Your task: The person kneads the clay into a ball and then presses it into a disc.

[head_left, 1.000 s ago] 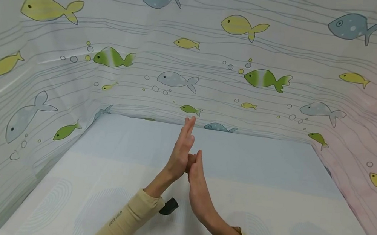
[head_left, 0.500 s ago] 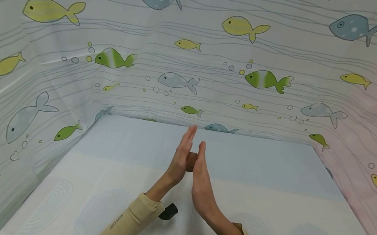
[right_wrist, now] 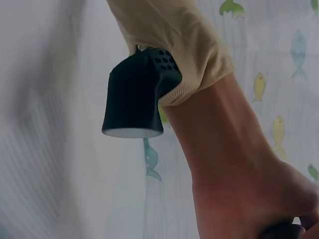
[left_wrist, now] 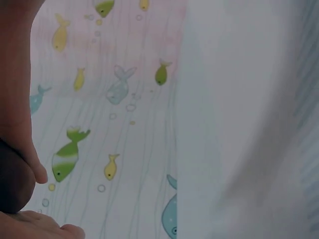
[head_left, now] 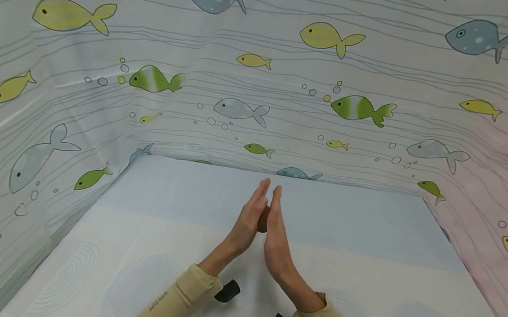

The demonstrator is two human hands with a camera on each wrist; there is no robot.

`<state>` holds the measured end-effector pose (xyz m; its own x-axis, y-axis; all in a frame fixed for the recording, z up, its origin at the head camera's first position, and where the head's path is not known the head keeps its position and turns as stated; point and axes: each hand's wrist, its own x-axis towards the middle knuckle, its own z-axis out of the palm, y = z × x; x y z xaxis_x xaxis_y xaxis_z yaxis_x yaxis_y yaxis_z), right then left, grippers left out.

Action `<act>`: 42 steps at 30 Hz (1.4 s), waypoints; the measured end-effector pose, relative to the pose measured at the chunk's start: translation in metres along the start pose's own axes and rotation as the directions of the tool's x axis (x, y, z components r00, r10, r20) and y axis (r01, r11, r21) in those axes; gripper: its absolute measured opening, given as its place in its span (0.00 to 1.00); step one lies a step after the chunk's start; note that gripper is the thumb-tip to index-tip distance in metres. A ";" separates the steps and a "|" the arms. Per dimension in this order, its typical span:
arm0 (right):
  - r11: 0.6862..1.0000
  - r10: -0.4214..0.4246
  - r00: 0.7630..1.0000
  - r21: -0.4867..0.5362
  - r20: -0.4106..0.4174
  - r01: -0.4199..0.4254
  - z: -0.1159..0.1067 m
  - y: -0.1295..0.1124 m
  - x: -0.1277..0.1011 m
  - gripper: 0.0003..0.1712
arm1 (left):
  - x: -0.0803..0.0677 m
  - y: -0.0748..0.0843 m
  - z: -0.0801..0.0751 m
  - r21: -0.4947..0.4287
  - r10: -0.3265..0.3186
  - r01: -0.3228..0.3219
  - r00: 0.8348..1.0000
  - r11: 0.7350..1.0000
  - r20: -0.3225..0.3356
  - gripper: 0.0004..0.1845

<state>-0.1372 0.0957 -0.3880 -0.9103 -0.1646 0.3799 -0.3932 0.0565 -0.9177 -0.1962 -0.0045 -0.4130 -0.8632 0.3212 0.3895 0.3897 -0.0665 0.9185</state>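
A dark brown, smooth, roundish lump (head_left: 264, 219) sits pressed between the palms of both hands, above the table. My left hand (head_left: 248, 221) and right hand (head_left: 277, 237) face each other with straight fingers pointing up and away, fingertips nearly level. In the left wrist view the lump (left_wrist: 14, 179) looks like a rounded ball, with one palm above it and fingers below. The right wrist view shows only a dark edge of the lump (right_wrist: 281, 230) at the bottom, and the heel of a hand covers the rest.
A pale white and blue cloth covers the table (head_left: 367, 225). Behind and at both sides rises a fish-patterned curtain (head_left: 289, 80). Black wrist cameras (head_left: 228, 291) stick out below the beige sleeves (head_left: 181, 294).
My left hand has slid back toward me and to the right, while the right hand has edged forward and right. The brown lump has shifted slightly right between the palms.
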 end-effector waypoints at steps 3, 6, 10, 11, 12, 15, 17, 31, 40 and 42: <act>1.000 0.006 1.000 -0.003 -0.019 -0.006 -0.002 0.004 0.004 0.36 | -0.003 -0.001 0.002 0.027 -0.005 0.004 1.000 1.000 0.010 0.33; 1.000 0.000 0.999 -0.012 -0.039 -0.001 -0.005 0.008 0.008 0.36 | -0.006 -0.001 0.004 0.062 0.005 -0.007 1.000 0.998 0.025 0.33; 0.999 -0.007 0.998 -0.032 -0.064 0.005 -0.009 0.014 0.014 0.34 | -0.010 -0.002 0.007 0.108 0.027 -0.033 0.998 0.994 0.051 0.33; 0.999 -0.007 0.997 -0.038 -0.070 0.004 -0.010 0.016 0.016 0.34 | -0.011 -0.002 0.008 0.118 0.024 -0.031 0.998 0.993 0.054 0.33; 0.999 -0.010 0.997 -0.044 -0.075 0.006 -0.011 0.018 0.017 0.34 | -0.012 -0.002 0.008 0.125 0.025 -0.033 0.998 0.992 0.058 0.33; 0.998 -0.003 0.996 -0.056 -0.092 -0.002 -0.014 0.024 0.020 0.35 | -0.016 -0.001 0.010 0.144 0.019 -0.028 0.998 0.989 0.064 0.33; 0.998 0.008 0.995 -0.060 -0.100 -0.014 -0.016 0.027 0.022 0.36 | -0.019 0.001 0.012 0.160 0.019 -0.029 0.998 0.987 0.066 0.33; 0.996 0.085 0.987 -0.029 -0.133 -0.090 -0.024 0.045 0.028 0.37 | -0.031 0.014 0.019 0.268 0.102 -0.122 0.991 0.956 0.087 0.34; 0.994 0.073 0.994 0.085 -0.076 -0.067 -0.018 0.051 0.025 0.36 | -0.034 0.019 0.019 0.281 0.153 -0.170 0.985 0.944 0.083 0.33; 0.992 0.075 0.996 0.109 -0.053 -0.069 -0.016 0.052 0.023 0.35 | -0.034 0.021 0.019 0.285 0.173 -0.190 0.981 0.940 0.085 0.33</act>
<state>-0.1811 0.1109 -0.4250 -0.9429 -0.1073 0.3154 -0.3128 -0.0404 -0.9489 -0.1530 0.0008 -0.4079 -0.7527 0.3838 0.5349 0.6214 0.1456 0.7699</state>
